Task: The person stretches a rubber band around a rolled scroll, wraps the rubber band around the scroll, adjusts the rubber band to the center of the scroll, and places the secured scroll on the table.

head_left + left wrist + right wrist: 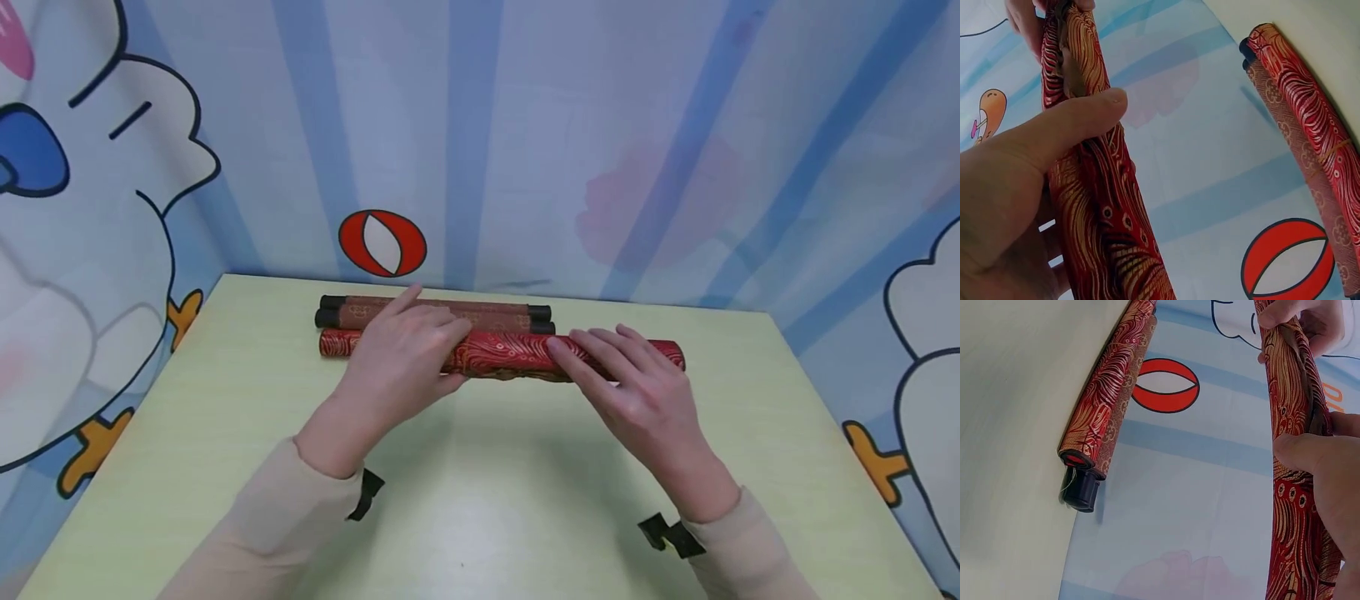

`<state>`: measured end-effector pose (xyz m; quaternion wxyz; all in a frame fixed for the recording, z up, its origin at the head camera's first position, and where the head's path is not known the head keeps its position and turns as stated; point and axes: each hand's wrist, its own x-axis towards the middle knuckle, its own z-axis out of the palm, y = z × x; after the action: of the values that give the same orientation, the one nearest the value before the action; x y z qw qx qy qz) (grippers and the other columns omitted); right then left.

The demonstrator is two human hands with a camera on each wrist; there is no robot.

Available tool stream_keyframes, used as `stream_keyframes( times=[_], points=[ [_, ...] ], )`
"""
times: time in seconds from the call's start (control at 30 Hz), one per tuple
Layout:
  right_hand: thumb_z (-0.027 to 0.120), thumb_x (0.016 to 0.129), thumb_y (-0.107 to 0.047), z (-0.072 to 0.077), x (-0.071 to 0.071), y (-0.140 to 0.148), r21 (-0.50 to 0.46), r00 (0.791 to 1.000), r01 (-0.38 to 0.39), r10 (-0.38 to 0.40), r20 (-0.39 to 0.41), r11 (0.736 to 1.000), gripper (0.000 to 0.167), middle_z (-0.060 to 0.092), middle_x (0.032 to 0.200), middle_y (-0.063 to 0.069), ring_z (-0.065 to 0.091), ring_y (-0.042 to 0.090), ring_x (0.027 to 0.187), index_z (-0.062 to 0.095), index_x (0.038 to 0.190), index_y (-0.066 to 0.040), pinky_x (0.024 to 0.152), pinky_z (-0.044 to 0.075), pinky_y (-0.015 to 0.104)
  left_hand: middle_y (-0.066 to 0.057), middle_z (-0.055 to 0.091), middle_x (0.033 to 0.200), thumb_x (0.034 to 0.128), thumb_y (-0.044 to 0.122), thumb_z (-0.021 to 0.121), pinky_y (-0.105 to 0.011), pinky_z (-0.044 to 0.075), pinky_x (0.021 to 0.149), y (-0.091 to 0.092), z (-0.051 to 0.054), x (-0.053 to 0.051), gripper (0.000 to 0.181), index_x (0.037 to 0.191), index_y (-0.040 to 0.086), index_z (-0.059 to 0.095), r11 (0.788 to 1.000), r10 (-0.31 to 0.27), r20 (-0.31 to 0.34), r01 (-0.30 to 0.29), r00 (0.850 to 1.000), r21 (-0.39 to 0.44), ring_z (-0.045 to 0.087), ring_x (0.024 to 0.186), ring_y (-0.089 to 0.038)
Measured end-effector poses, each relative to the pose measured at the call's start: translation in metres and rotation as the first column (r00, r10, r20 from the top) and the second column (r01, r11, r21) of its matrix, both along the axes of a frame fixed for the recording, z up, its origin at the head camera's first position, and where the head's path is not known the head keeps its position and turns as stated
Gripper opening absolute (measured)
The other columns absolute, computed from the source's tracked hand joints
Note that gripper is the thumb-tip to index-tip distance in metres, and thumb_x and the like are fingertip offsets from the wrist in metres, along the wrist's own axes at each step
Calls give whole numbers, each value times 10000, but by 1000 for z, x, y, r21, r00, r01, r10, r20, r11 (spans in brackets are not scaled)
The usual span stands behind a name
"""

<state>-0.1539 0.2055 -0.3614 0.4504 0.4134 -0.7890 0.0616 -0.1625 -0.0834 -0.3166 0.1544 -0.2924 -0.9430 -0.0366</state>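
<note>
A red roll (510,352) with a gold swirling pattern is held lengthwise across both hands. My left hand (405,354) grips it, its thumb lying across the near side in the left wrist view, the fingers partly hidden behind. Toward the roll's right end my right hand (645,387) holds it, thumb (1297,450) pressed on the pattern. A darker brown strip (1072,72) runs along the held roll. A second red roll (1310,106), bound with a thin band, lies on the table with brown scrolls (435,315) behind it.
The pale table (480,517) has its back edge against a blue-and-white printed cloth (525,125). The brown scrolls have black end caps (1079,487) and lie close to that back edge. Black patches (671,535) show beside the sleeves.
</note>
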Motion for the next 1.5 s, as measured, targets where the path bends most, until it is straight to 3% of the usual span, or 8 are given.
stream_keyframes(
  times=[0.23,0.43,0.67,0.9,1.17,1.37,1.5],
  points=[
    [527,1142,-168,-3,-2,-3,1,1000,-5,5,23,1000,338,772,1205,167,745,381,1032,707,1427,-141,922,612,591,-54,798,1191,787,416,971,-544,365,1248,7,1,2,567,1242,138,779,998,-55,-52,57,997,25,748,1143,-241],
    [520,1145,-175,-4,-3,1,-16,999,-6,7,35,1000,328,776,1192,156,748,369,1041,733,1392,-140,919,609,601,-68,762,1309,751,481,979,-555,354,1253,-8,4,6,747,1364,130,736,999,-5,-68,8,998,48,709,1243,-258],
    [514,1145,-162,-1,0,3,-15,999,-6,6,36,1000,336,775,1203,162,752,368,1047,723,1408,-140,922,608,602,-61,792,1193,800,349,967,-535,378,1242,-6,-4,4,535,1239,111,775,997,-38,-125,45,991,55,743,1142,-241],
    [546,1136,-176,1,-2,-4,-7,1000,-9,10,13,1000,334,778,1196,155,747,370,1018,712,1423,-147,903,620,581,-52,791,1204,786,340,981,-527,382,1240,8,-3,4,552,1257,138,774,995,-76,-149,84,986,48,747,1150,-237],
    [548,1136,-197,-1,-3,-1,-13,999,-12,12,37,1000,327,779,1198,144,750,353,1044,725,1406,-146,919,614,589,-63,762,1310,757,459,981,-552,351,1255,-4,-3,6,742,1370,122,736,998,-17,-115,24,993,61,692,1272,-268],
    [541,1138,-195,-3,-2,2,-17,999,-2,3,38,1000,325,781,1188,149,750,361,1033,732,1396,-143,917,612,596,-59,791,1221,791,346,972,-542,356,1254,-3,-6,4,549,1247,115,773,998,-34,-141,42,989,56,730,1185,-261],
    [548,1137,-215,-5,0,0,-4,999,-3,3,39,1000,327,785,1178,149,754,354,1028,730,1400,-149,908,618,586,-46,794,1219,798,352,964,-538,363,1251,8,-11,5,533,1249,135,780,997,-61,-149,68,987,44,735,1174,-251]
  ],
)
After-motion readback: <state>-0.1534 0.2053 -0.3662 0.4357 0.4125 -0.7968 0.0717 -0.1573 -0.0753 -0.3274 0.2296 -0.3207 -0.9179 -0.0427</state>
